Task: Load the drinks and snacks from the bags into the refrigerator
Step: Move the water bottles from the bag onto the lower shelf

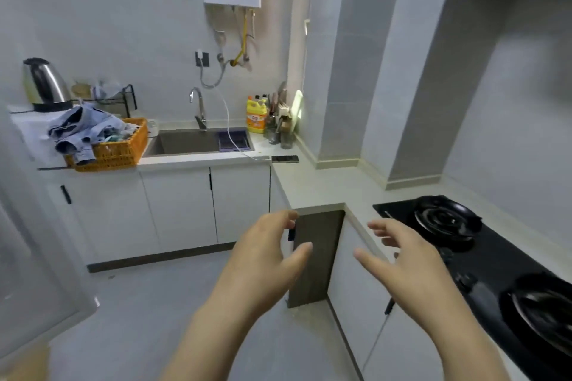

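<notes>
My left hand (pixel 266 254) and my right hand (pixel 405 260) are raised side by side in front of me, over the floor near the corner of the counter. Both have loosely spread, relaxed fingers and hold nothing. A white panel at the far left edge (pixel 28 257) looks like the side or door of the refrigerator; I cannot tell which. No bags, drinks or snacks are in view.
An L-shaped white counter (pixel 312 185) holds a sink (pixel 198 142), an orange basket (pixel 117 151) with clothes, a kettle (pixel 45 83), a yellow detergent bottle (pixel 256 114), a phone (pixel 285 159) and a black gas hob (pixel 483 244). A dark gap (pixel 315 257) sits under the counter corner.
</notes>
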A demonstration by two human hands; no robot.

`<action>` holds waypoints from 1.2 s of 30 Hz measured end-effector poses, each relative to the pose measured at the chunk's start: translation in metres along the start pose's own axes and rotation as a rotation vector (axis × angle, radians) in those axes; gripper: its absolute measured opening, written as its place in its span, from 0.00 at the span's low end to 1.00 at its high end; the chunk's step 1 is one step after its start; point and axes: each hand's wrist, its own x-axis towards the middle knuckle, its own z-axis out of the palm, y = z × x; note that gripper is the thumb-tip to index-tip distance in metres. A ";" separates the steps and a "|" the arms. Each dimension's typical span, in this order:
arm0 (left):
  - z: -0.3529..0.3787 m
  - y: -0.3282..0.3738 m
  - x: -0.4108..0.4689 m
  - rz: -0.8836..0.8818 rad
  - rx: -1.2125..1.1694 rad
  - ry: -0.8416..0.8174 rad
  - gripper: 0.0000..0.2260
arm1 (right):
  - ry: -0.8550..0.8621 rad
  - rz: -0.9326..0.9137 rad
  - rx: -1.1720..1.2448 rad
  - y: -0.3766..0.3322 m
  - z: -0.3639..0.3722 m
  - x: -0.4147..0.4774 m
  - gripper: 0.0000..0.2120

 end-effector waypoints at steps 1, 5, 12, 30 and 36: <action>0.011 0.010 0.003 0.024 -0.012 -0.023 0.21 | 0.020 0.030 0.000 0.010 -0.012 -0.005 0.21; 0.053 0.053 0.013 0.111 -0.059 -0.113 0.21 | 0.118 0.139 -0.025 0.051 -0.058 -0.025 0.22; 0.127 0.123 0.012 0.238 -0.117 -0.249 0.21 | 0.221 0.284 -0.080 0.116 -0.121 -0.069 0.21; 0.275 0.245 0.030 0.636 -0.277 -0.748 0.17 | 0.590 0.790 -0.150 0.194 -0.198 -0.150 0.20; 0.304 0.261 0.033 0.787 -0.338 -0.887 0.19 | 0.699 0.938 -0.178 0.192 -0.190 -0.163 0.19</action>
